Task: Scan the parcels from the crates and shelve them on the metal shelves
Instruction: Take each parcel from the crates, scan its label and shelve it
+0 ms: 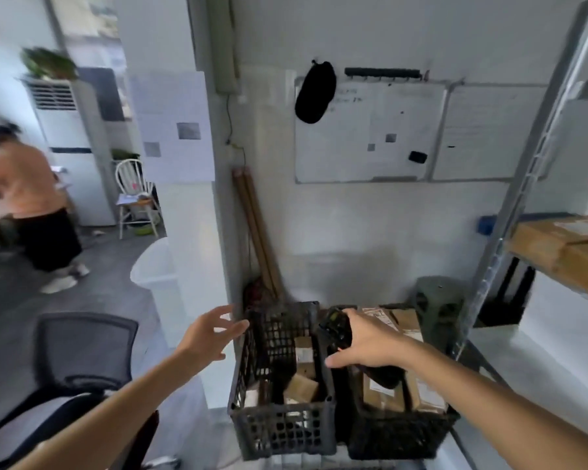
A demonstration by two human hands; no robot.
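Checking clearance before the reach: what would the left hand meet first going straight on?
Probably the back left corner rim of the left black plastic lattice crate, just beyond the left hand; depth is unclear.

Two black crates stand side by side below the whiteboards: the left crate (282, 425) and the right crate (401, 435), each holding several brown parcels, too jumbled to count. Two whiteboards (367, 134) hang above. Two hands show, left (206, 334) and right (367, 344).
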